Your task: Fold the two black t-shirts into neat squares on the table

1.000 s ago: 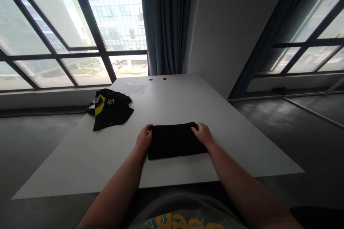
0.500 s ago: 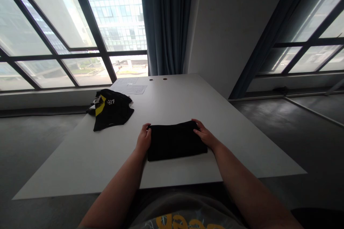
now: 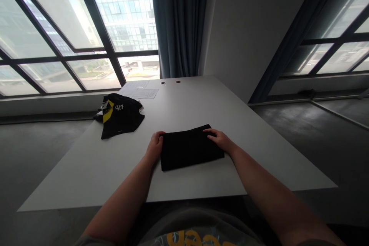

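White table [image 3: 198,105] — on it folded black cloth [image 3: 190,149], rumpled black garment [image 3: 125,117], papers [image 3: 147,93], probably printed.

The cloth [image 3: 190,150] lay near the table's [image 3: 196,103] front edge, the shirt [image 3: 125,117] at its left edge, papers [image 3: 147,93] in the far left corner.

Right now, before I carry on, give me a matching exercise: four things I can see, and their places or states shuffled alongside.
1. folded black cloth
2. yellow-patched black garment
3. paper sheets
4. right hand

A. flat at the table's far end
B. touching the cloth's right end
C. between both hands
D. bunched near the left edge

Pairs: 1-C, 2-D, 3-A, 4-B
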`<state>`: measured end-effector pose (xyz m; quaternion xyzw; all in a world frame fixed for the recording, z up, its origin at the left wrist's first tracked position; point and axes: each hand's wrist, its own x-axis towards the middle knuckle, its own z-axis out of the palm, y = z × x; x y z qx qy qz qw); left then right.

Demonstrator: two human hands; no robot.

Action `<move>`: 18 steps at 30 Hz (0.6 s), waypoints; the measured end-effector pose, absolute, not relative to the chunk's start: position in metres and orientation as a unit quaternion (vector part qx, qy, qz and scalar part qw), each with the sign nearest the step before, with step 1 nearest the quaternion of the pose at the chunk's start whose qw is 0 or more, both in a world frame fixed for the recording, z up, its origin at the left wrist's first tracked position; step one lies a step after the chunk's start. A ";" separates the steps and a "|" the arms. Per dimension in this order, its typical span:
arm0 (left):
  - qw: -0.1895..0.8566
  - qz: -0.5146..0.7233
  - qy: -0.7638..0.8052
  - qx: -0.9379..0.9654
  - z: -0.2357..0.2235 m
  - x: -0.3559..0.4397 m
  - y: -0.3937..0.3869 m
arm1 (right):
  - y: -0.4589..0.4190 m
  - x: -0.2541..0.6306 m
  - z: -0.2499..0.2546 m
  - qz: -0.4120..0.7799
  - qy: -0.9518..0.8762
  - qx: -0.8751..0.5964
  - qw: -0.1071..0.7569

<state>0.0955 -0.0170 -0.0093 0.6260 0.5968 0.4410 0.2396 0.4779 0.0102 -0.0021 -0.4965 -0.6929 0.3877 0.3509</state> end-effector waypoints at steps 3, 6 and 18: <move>0.260 0.421 0.594 0.634 -0.010 0.089 -0.014 | 0.031 0.480 -0.002 0.381 -0.700 -0.491 0.352; 0.261 0.407 0.590 0.646 -0.010 0.085 -0.009 | 0.054 0.482 0.001 0.413 -0.695 -0.487 0.330; 0.202 0.378 0.579 0.694 -0.005 0.086 0.069 | 0.174 0.481 -0.008 0.417 -0.691 -0.488 0.333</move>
